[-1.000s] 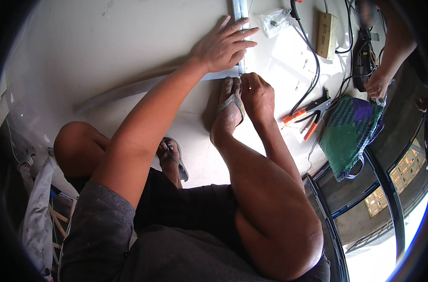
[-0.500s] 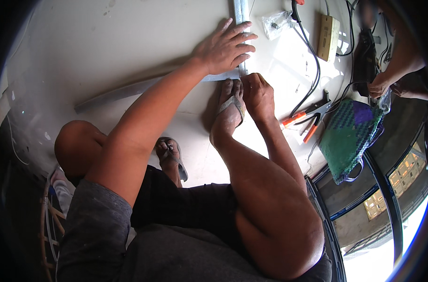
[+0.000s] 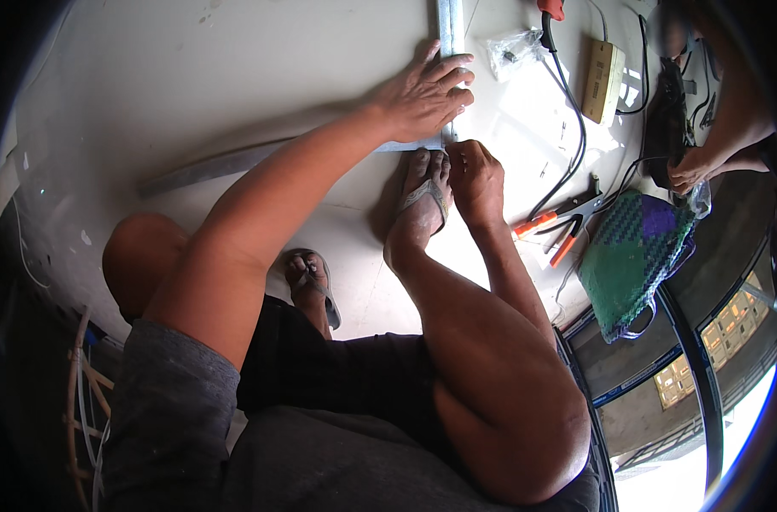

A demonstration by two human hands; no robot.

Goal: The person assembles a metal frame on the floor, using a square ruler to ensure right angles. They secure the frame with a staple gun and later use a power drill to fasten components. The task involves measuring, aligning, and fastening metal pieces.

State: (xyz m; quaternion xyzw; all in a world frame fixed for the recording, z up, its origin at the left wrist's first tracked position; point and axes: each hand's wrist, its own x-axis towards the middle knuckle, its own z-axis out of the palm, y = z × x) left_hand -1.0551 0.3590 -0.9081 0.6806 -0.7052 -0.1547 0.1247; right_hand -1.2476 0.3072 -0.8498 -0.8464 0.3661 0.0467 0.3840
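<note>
A pale metal channel [image 3: 450, 19] runs down from the top edge. It meets a grey metal strip [image 3: 201, 173] at a corner beside my sandalled right foot [image 3: 423, 205]. My left hand [image 3: 423, 96] lies across the upright channel, its fingers spread and slightly bent over the far side. To the right of the toes, my right hand [image 3: 478, 181] is closed, with thumb and fingers pinched close to the corner. Whatever sits between those fingertips is hidden.
Orange-handled pliers [image 3: 563, 218], a clear plastic bag [image 3: 512, 53], a black cable [image 3: 574, 102] and a yellowish box [image 3: 603, 81] lie at right. Beyond the green-and-purple woven bag [image 3: 632, 264] is another person's hand [image 3: 689, 171]. A window frame [image 3: 700, 367] stands lower right.
The view has shifted slightly, so floor things sit a little lower. My left hand's fingers have bent more over the channel. My right hand stays closed by the corner.
</note>
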